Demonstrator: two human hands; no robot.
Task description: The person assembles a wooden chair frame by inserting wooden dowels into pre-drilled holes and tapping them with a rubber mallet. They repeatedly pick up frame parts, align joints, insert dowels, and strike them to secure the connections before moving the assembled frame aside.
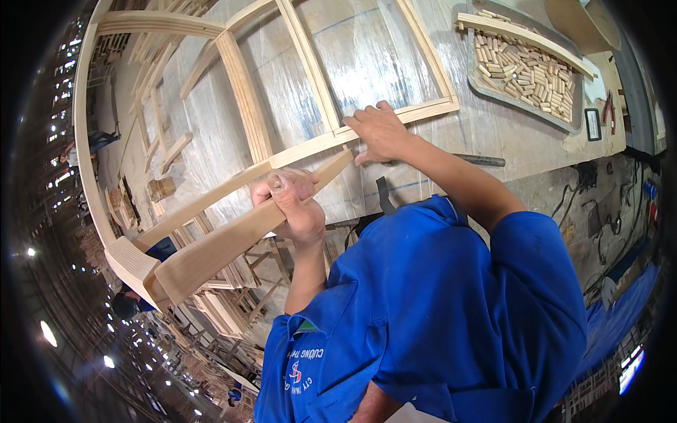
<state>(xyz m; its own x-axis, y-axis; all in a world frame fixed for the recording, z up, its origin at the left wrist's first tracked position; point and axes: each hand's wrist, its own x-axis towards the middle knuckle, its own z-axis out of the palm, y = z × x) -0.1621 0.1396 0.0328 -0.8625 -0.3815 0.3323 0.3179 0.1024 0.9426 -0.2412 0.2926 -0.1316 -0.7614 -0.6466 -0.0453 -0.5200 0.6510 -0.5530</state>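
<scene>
My left hand (296, 208) is closed around a tapered wooden bar (218, 247), thumb on top. The bar slants from its broad end at lower left to a narrow end close to my right thumb. A pale wooden frame (240, 92) with curved rails and slats lies beyond it. My right hand (379, 134) straddles the frame's near rail, fingers over the far side and thumb on the near side. Under my right wrist lies a tool with a dark handle (479, 161); its head is mostly hidden, so its kind cannot be told.
At the far right a grey tray (476, 79) holds many wooden dowels (525, 77), with a curved wooden strip (525, 41) across it. Red-handled pliers (608, 113) and a small dark-edged case (593, 124) lie beside it. Wooden parts (176, 151) fill the floor at left.
</scene>
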